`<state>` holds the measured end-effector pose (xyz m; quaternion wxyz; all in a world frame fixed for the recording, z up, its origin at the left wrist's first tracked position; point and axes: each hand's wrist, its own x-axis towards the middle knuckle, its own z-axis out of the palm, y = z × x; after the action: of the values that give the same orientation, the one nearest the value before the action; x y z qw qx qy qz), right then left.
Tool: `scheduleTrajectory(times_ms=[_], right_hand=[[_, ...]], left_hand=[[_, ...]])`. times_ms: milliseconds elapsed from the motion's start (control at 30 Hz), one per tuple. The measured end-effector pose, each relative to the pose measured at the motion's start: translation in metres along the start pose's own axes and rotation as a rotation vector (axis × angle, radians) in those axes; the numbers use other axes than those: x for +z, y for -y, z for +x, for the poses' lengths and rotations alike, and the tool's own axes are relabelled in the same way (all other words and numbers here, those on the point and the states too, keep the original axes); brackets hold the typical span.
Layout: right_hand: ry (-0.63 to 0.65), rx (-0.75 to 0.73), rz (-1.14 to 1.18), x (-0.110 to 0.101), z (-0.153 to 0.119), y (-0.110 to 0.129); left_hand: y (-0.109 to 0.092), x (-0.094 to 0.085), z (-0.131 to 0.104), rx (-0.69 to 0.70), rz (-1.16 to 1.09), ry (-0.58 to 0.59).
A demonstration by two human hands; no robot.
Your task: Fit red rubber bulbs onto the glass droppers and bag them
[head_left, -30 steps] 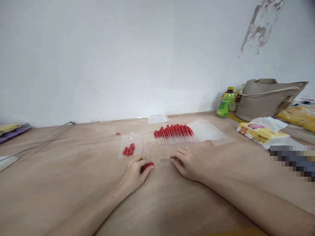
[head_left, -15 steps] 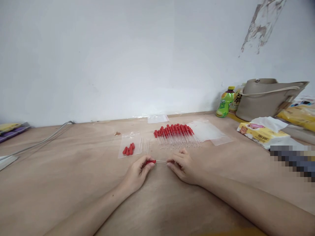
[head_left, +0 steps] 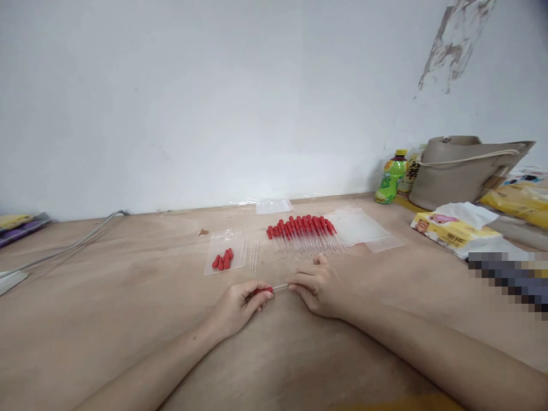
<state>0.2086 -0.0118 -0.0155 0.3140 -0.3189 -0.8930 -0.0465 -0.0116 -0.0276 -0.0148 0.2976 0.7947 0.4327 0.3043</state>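
Low over the table, my left hand pinches a red rubber dropper bulb, most of it hidden by the fingers. A thin clear glass tube runs from the bulb's open end to my right hand, whose thumb and fingers are closed on its other end. How deep the tube sits in the bulb I cannot tell. Beyond my left hand, several loose red bulbs lie on a clear zip bag. Several bare glass tubes rest beside that bag. Red-topped droppers lie in a row behind my right hand.
Flat clear bags lie right of the droppers, another bag by the wall. A green drink bottle, a grey-beige handbag and a yellow tissue pack stand at the right. A grey cable crosses the left side.
My left hand and the red bulb have shifted slightly toward me. The glass tube now slants a little, and less of it shows between my hands.
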Motion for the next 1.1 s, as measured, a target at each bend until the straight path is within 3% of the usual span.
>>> scheduleTrajectory(times_ms=[133, 467, 900, 1100], right_hand=[[-0.059, -0.04, -0.018, 0.001, 0.0, 0.003], [0.015, -0.056, 0.01, -0.004, 0.004, 0.008], [0.154, 0.055, 0.006, -0.001, 0.008, 0.02], [0.263, 0.149, -0.068, -0.022, 0.017, 0.029]], left_hand=[[0.0, 0.002, 0.0, -0.003, 0.034, -0.021], [-0.004, 0.0, 0.0, 0.139, 0.18, -0.049], [-0.006, -0.002, 0.001, 0.275, 0.304, -0.039], [0.004, -0.007, 0.008, 0.307, 0.321, -0.13]])
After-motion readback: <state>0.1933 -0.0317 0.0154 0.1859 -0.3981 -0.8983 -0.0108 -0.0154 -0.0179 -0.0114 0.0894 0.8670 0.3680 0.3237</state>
